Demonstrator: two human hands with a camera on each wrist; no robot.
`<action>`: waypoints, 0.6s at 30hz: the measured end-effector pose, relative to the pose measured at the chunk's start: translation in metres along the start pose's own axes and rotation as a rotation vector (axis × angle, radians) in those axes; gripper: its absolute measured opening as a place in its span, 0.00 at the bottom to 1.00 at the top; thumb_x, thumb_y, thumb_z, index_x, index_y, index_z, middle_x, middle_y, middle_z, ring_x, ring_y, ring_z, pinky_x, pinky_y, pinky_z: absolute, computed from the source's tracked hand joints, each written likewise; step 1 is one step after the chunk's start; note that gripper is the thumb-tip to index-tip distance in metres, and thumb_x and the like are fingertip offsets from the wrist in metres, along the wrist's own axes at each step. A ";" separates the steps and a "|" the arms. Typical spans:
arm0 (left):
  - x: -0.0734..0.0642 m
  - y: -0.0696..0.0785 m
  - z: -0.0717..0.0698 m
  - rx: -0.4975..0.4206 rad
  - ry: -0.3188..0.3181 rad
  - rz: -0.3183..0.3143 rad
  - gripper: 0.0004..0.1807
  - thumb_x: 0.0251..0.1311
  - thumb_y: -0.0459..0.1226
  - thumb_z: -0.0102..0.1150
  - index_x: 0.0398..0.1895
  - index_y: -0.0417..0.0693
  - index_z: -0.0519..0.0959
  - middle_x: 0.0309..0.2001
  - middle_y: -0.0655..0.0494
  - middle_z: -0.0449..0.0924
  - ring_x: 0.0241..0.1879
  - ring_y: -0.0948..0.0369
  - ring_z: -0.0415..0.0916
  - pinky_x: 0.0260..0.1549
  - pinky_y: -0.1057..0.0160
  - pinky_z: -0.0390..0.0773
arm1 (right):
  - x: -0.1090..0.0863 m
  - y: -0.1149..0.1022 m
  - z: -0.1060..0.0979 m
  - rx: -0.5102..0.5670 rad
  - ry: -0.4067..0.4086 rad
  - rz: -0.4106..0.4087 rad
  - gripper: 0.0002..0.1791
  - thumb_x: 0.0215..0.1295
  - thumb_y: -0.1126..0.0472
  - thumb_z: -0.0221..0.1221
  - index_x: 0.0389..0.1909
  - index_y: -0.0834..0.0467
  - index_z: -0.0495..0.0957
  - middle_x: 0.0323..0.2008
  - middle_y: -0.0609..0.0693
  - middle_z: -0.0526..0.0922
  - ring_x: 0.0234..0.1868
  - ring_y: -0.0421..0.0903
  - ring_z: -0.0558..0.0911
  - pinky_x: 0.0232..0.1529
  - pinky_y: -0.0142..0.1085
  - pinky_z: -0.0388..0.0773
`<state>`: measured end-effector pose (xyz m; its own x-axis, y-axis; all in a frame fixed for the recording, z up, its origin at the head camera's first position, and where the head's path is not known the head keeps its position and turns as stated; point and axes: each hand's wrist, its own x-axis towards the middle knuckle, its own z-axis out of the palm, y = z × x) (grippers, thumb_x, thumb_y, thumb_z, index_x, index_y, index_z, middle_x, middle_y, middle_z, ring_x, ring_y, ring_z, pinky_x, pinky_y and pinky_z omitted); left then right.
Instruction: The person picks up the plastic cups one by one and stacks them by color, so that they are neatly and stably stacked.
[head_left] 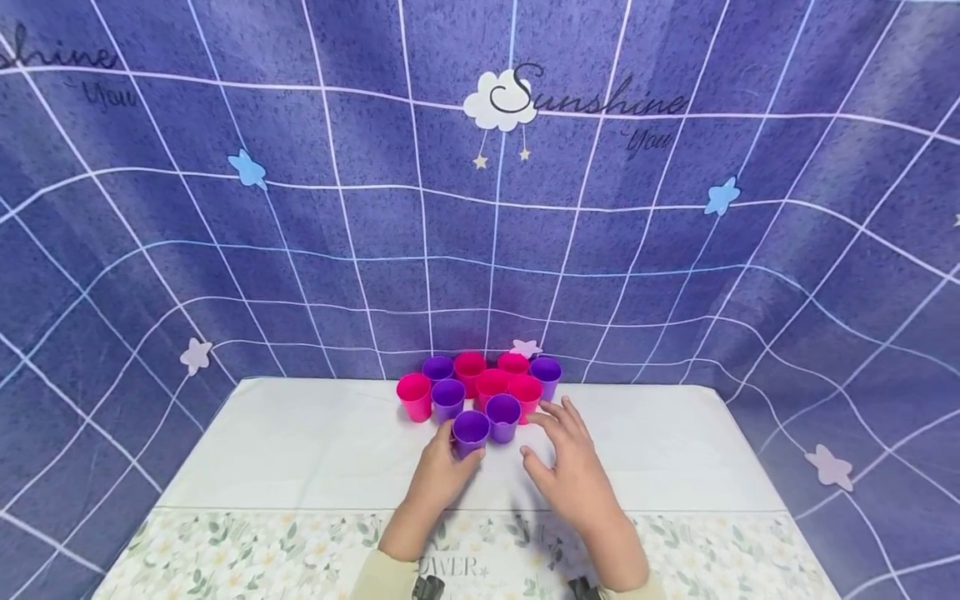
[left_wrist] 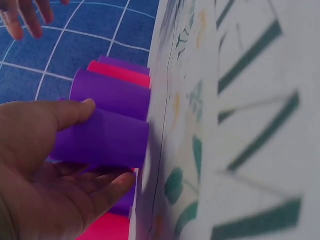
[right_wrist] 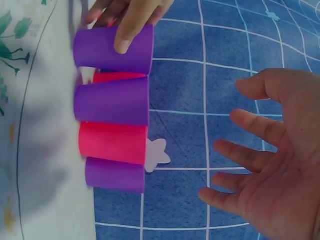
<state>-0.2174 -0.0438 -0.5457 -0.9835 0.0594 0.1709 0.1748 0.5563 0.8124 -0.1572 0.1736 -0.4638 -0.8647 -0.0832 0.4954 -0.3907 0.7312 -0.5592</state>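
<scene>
Purple and pink cups stand upright in a cluster in the head view. My left hand [head_left: 438, 473] grips the nearest purple cup [head_left: 471, 429], thumb on one side and fingers on the other. The left wrist view shows this held cup [left_wrist: 107, 137] at the white surface. Close by on its right is another purple cup [head_left: 503, 417], with a pink cup [head_left: 527, 390] behind. My right hand [head_left: 572, 471] hovers to the right of the cups, fingers spread and holding nothing. In the right wrist view the right hand [right_wrist: 272, 160] is apart from every cup.
A pink cup [head_left: 414, 396] marks the left end of the cluster, and a purple cup [head_left: 546, 377] the back right. Behind the white table [head_left: 315, 450] hangs a blue grid-patterned cloth [head_left: 450, 233]. A floral cloth [head_left: 300, 546] covers the table's front.
</scene>
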 end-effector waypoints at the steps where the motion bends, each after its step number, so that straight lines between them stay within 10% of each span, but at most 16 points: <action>1: -0.001 -0.001 -0.003 0.004 0.005 0.007 0.36 0.61 0.42 0.75 0.68 0.37 0.72 0.59 0.37 0.84 0.62 0.41 0.82 0.64 0.40 0.81 | 0.001 0.000 0.002 0.002 0.001 -0.001 0.22 0.61 0.60 0.70 0.57 0.58 0.83 0.68 0.61 0.80 0.80 0.69 0.65 0.79 0.67 0.63; 18: -0.029 0.013 -0.037 -0.028 -0.036 -0.071 0.37 0.61 0.44 0.75 0.71 0.44 0.72 0.62 0.42 0.85 0.65 0.45 0.82 0.70 0.41 0.78 | 0.005 0.011 0.030 0.016 0.027 0.050 0.21 0.61 0.63 0.68 0.56 0.60 0.83 0.72 0.67 0.73 0.80 0.73 0.60 0.80 0.68 0.60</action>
<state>-0.1845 -0.0693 -0.5193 -0.9944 0.0512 0.0928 0.1057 0.5367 0.8371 -0.1752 0.1609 -0.4880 -0.8746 -0.0281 0.4840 -0.3519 0.7234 -0.5940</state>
